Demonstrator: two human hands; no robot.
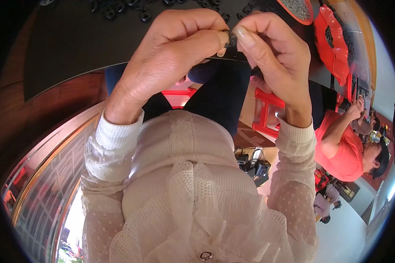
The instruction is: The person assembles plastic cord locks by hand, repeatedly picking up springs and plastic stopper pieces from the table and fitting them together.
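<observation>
My left hand [175,52] and my right hand [274,55] meet at the front edge of the black table. Between their fingertips is a small black part [231,40] with what looks like a fine coil or ridges at its upper end. The left thumb and forefinger pinch one side of it, and the right thumb and forefinger close on the other side. Much of the part is hidden by the fingers. Beyond the hands lie several loose black pieces [145,15] with round holes, scattered along the far part of the table.
A red bowl [310,18] of small grey pieces stands at the far right. Beside it a wavy-rimmed red dish [333,61] holds dark pieces. A person in a red shirt [343,153] works at the right. Red stools [263,116] show below the black tabletop [74,52].
</observation>
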